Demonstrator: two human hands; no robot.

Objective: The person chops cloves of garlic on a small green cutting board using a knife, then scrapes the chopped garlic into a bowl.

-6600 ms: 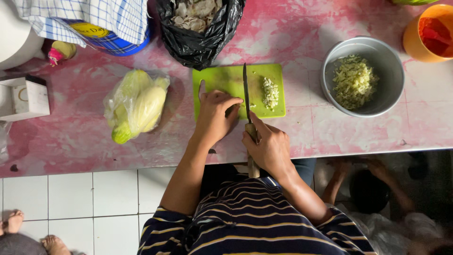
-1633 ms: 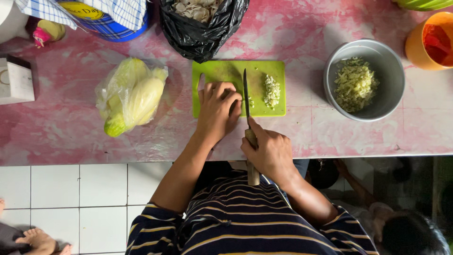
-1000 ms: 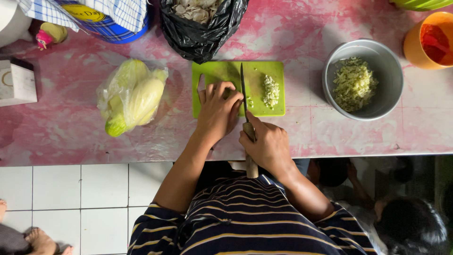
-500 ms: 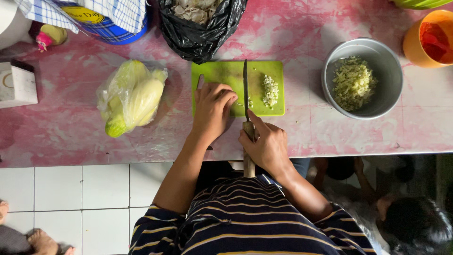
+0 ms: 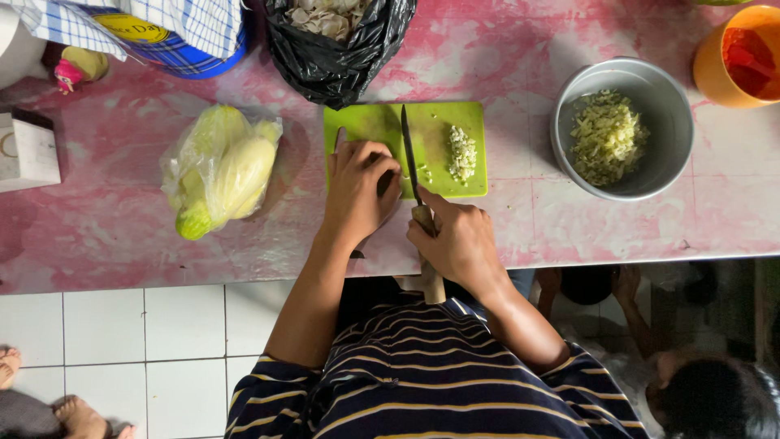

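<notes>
Left hand: the left hand (image 5: 358, 189) is laid curled, knuckles up, on the near-left part of the green cutting board (image 5: 435, 120); whatever is pinned under the fingers is hidden, so its grasp cannot be told.
Right hand: the right hand (image 5: 455, 241) is closed round the wooden handle of a knife (image 5: 409, 152); the forefinger is stretched along the top of the handle.
Knife: the blade is set on edge over the board, just right of the left fingertips, its tip pointed away from the body and leaned slightly left.
Chopped heap: a small pale heap (image 5: 461, 152) is seen on the board, right of the blade and apart from it.
Steel bowl: a round metal bowl (image 5: 669, 130) part filled with pale shreds is noted well right of the right hand.
Orange tub: an orange tub (image 5: 713, 63) with red contents is seen beyond the bowl, at the far right corner.
Black bag: an open black bag (image 5: 337, 65) of pale peelings is stood just beyond the board, touching its far edge.
Clear bag: a clear bag of yellow-green fruit (image 5: 221, 169) is laid left of the left hand, well apart.
Far left: a checked cloth over a blue container (image 5: 183, 28) and a white box (image 5: 28, 153) are recorded.
Surface: a mottled pink-and-white counter (image 5: 114, 228) is used; nothing stands between hands and board.
Room: white floor tiles (image 5: 122, 341) are seen below the counter edge; bare feet of another person (image 5: 73, 410) are at lower left, and a further person (image 5: 707, 390) is crouched at lower right.
</notes>
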